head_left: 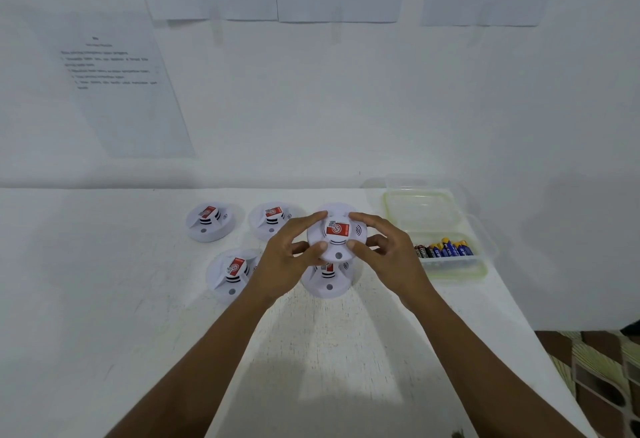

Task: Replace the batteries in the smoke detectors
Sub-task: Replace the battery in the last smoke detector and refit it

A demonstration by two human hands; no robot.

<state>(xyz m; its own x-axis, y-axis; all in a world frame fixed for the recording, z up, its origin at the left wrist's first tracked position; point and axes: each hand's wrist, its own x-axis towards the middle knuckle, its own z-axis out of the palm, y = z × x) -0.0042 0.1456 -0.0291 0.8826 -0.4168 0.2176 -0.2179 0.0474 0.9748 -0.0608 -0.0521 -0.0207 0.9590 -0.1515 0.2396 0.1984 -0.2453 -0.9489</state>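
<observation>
A round white smoke detector with a red label is held above the table. My left hand grips its left rim and my right hand grips its right rim, thumbs on the near edge. Under it another detector lies on the white table, partly hidden. More detectors lie at the back left, back middle and front left. Several batteries lie in a clear plastic box to the right.
The box's open lid leans back toward the white wall. Printed sheets hang on the wall above the table. The table's right edge runs diagonally past a patterned floor.
</observation>
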